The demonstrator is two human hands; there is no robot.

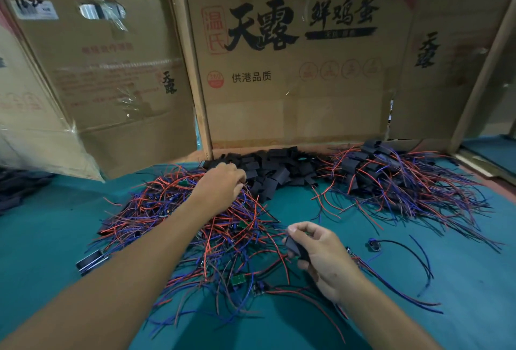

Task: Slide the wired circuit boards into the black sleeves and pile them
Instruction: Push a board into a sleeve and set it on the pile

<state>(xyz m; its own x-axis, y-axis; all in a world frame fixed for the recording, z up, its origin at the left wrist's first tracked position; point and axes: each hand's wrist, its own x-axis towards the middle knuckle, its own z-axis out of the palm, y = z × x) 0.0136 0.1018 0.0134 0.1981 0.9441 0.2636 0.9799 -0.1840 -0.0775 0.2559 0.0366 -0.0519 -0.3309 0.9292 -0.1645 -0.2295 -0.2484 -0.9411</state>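
Black sleeve (pixel 297 247) gripped in my right hand (pixel 321 254), board apparently inside; my left hand (pixel 223 185), fingers curled, is reaching into loose sleeves (pixel 275 168) near the desk's far edge. Next: piling onto the finished heap (pixel 391 176).

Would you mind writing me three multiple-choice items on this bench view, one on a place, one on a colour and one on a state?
1. Where does the heap of empty black sleeves lie?
A. Against the cardboard wall, between the two wire heaps
B. At the near table edge
C. Under the right forearm

2. What colour is the table cover?
A. Grey
B. Teal
C. Yellow

3. What is the right hand doing?
A. Lying flat and empty
B. Holding a black sleeve
C. Gripping the cardboard

Answers:
1. A: the sleeves sit at the foot of the cardboard wall, with the loose boards on one side and the sleeved pile on the other.
2. B: bare cloth shows teal all round.
3. B: its fingers pinch a black sleeve, while the left hand reaches into the heap.
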